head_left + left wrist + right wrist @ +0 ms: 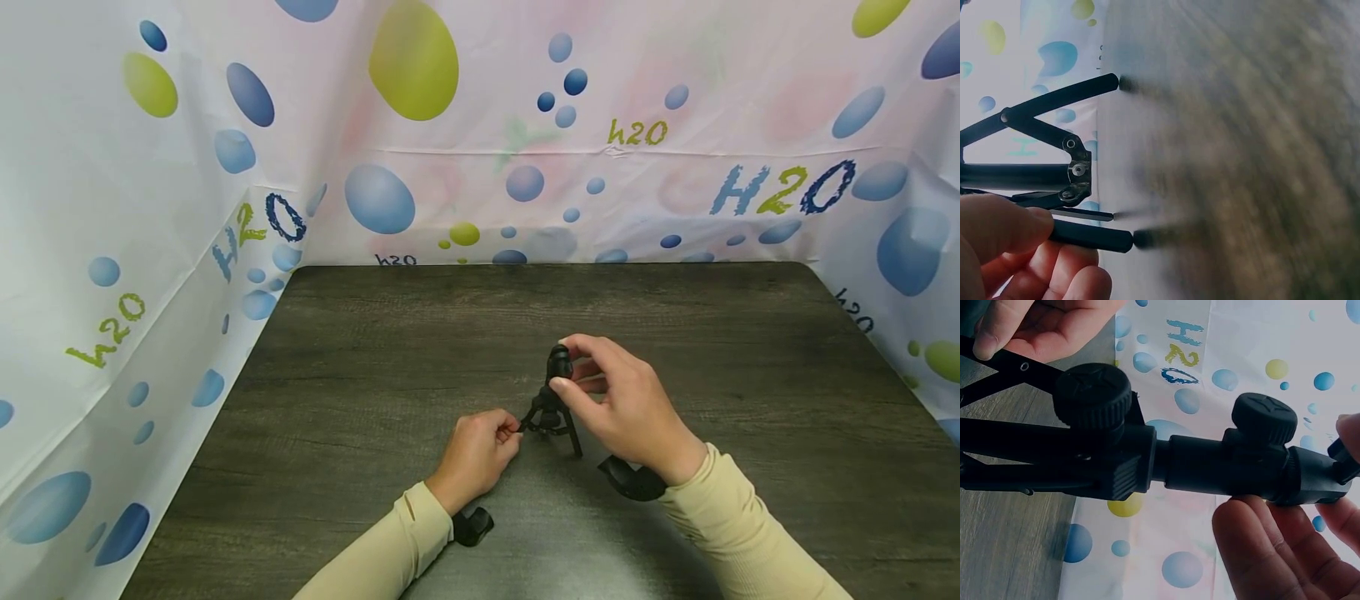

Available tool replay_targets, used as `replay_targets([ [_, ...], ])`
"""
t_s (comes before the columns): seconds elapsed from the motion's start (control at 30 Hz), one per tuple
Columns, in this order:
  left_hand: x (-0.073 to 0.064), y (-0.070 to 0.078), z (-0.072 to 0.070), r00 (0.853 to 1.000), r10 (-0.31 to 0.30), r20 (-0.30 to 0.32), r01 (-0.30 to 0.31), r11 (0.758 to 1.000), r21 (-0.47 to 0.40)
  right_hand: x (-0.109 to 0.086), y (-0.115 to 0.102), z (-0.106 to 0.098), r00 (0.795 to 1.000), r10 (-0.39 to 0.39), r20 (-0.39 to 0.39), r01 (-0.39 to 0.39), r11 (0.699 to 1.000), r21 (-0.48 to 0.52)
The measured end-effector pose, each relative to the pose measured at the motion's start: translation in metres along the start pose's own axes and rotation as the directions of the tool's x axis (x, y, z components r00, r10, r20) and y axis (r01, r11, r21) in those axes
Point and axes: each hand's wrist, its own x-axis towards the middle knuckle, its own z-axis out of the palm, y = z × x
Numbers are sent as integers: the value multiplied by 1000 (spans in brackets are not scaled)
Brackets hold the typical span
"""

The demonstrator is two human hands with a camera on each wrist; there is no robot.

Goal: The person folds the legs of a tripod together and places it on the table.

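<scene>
Cream sleeves point(750, 533) reach in from the bottom edge of the head view, each ending beside a black wrist mount point(632, 481). Just right of centre and a little below the middle of that frame, a small black tripod point(550, 400) stands upright over the dark wood-grain counter point(420, 342), its legs spread.

Left of the tripod, the left hand point(472, 454) pinches one leg point(1094, 235) low down between thumb and fingers. In the left wrist view that grip sits at lower left, closed tight on the leg, with metal rivets point(1079, 169) showing at the brace joint above it.

On the tripod's right, the right hand point(630, 408) holds the upper end between thumb and curved fingers, spread only as wide as the part they hold. Across the right wrist view the tripod lies sideways, two ridged knobs point(1265, 419) along its upper side. White sheeting point(480, 133) with blue and green blobs and H2O lettering fills the upper head view.
</scene>
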Motion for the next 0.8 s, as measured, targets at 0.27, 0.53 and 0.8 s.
replay_targets([
  [0.27, 0, -1, 1, 1000, -2, 10, 2, 1000, 0, 0, 0, 1, 1000, -4, 1, 4, 1000, -5],
  [0.53, 1, -1, 1, 1000, -3, 9, 3, 1000, -7, 1, 0, 1, 1000, -2, 2, 2, 1000, -7],
  [0.8, 2, -2, 2, 1000, 17, 2, -17, 1000, -16, 1, 0, 1, 1000, -5, 3, 5, 1000, 3],
])
